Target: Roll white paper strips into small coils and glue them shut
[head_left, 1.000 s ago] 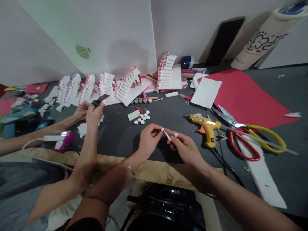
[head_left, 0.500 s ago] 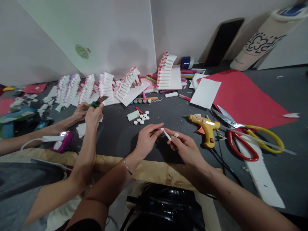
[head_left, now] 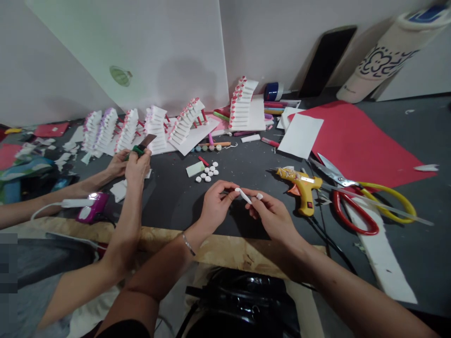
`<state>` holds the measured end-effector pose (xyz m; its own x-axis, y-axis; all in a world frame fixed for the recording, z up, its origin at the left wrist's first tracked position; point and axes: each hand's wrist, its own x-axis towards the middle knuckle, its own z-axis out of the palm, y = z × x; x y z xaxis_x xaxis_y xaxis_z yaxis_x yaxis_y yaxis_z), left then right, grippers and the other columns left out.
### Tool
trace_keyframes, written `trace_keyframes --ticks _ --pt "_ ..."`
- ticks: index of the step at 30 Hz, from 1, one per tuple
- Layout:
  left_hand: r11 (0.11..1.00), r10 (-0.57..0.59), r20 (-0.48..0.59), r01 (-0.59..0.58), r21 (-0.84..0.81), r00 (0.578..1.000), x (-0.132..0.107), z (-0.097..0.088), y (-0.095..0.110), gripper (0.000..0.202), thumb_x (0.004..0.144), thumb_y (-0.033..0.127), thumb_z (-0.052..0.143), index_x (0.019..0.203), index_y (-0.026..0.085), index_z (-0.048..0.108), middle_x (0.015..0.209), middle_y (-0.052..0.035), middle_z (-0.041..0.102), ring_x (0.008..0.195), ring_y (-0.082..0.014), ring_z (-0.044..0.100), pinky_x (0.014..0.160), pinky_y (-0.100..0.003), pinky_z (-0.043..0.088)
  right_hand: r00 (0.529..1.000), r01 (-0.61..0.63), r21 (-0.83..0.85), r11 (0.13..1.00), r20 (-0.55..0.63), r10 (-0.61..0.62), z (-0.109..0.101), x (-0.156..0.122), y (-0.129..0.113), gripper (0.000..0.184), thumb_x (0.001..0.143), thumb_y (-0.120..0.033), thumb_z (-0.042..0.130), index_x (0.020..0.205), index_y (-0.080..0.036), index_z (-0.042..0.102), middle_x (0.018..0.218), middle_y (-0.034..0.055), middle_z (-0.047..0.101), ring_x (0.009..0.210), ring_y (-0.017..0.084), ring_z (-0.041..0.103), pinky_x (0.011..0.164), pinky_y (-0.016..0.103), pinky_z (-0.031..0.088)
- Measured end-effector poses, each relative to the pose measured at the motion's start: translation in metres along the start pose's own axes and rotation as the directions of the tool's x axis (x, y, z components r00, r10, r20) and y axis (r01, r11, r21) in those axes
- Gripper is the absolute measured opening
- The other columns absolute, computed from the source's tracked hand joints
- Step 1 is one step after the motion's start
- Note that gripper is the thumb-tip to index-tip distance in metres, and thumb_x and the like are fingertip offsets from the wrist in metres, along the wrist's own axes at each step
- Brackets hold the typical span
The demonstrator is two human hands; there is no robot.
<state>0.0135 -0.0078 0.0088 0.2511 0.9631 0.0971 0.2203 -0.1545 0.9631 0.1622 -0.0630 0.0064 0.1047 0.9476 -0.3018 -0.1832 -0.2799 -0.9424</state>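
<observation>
Between my two hands is a thin white strip (head_left: 244, 195), slanting over the near edge of the dark table. My left hand (head_left: 215, 204) pinches its upper end between thumb and fingertips. The lower end is gripped by my right hand (head_left: 275, 215), with the index finger stretched along behind it. A small white piece (head_left: 260, 196) shows at that hand's fingers. Beyond my left hand lie several small white discs (head_left: 210, 171), beside a pale rectangular card (head_left: 195, 169). Right of my right hand rests a yellow glue gun (head_left: 303, 185).
A co-worker's hands (head_left: 136, 162) hold a green-handled blade at left, near a purple device (head_left: 93, 207). Ribbed white paper models (head_left: 186, 122) line the back. At right are large scissors (head_left: 340, 180), red paper (head_left: 355, 145), a phone (head_left: 327, 61) and a bottle (head_left: 384, 56).
My left fingers have curled in more around the strip's upper end, and the strip has shifted slightly. The co-worker's blade has tilted upward.
</observation>
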Motion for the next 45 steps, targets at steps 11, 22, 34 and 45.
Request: trace_keyframes --ticks 11,22,34,45 --pt "0.995 -0.056 0.031 0.059 -0.086 0.998 0.001 0.0005 -0.001 0.025 0.078 0.041 0.072 0.08 0.017 0.063 0.078 -0.0018 0.062 0.066 -0.011 0.055 0.059 -0.022 0.044 0.981 0.193 -0.188 0.963 0.005 -0.196 -0.0029 -0.0039 -0.0015 0.032 0.086 -0.035 0.05 0.102 -0.021 0.075 0.073 0.0026 0.065 0.061 0.012 0.055 0.059 0.026 0.045" --pt "0.946 -0.182 0.138 0.212 -0.244 0.973 0.0054 -0.0011 0.0001 0.03 0.064 0.033 0.082 0.082 0.017 0.064 0.073 0.0014 0.063 0.068 -0.011 0.059 0.065 -0.024 0.048 0.988 0.149 -0.125 0.981 0.048 -0.144 -0.0023 -0.0026 -0.0009 0.032 0.085 -0.035 0.052 0.103 -0.02 0.074 0.071 0.0025 0.066 0.059 0.012 0.055 0.057 0.025 0.045" --pt "0.905 -0.269 0.088 0.283 -0.317 0.959 0.0027 0.0036 0.0007 0.023 0.063 0.03 0.081 0.073 0.016 0.066 0.07 0.0011 0.066 0.064 -0.0097 0.059 0.064 -0.024 0.049 0.948 0.312 -0.355 0.881 0.048 -0.316 -0.0056 -0.0013 0.0052 0.03 0.093 -0.034 0.046 0.103 -0.023 0.073 0.083 0.0044 0.066 0.071 0.015 0.059 0.069 0.028 0.048" --pt "0.855 -0.311 0.131 0.337 -0.393 0.941 0.002 0.005 0.0028 0.023 0.065 0.028 0.08 0.082 0.016 0.07 0.076 -0.0023 0.071 0.066 -0.0122 0.065 0.069 -0.028 0.055 0.957 0.282 -0.258 0.924 0.007 -0.291 -0.0025 -0.0003 0.0035 0.03 0.091 -0.037 0.049 0.102 -0.023 0.073 0.081 0.0036 0.066 0.067 0.015 0.058 0.066 0.028 0.049"
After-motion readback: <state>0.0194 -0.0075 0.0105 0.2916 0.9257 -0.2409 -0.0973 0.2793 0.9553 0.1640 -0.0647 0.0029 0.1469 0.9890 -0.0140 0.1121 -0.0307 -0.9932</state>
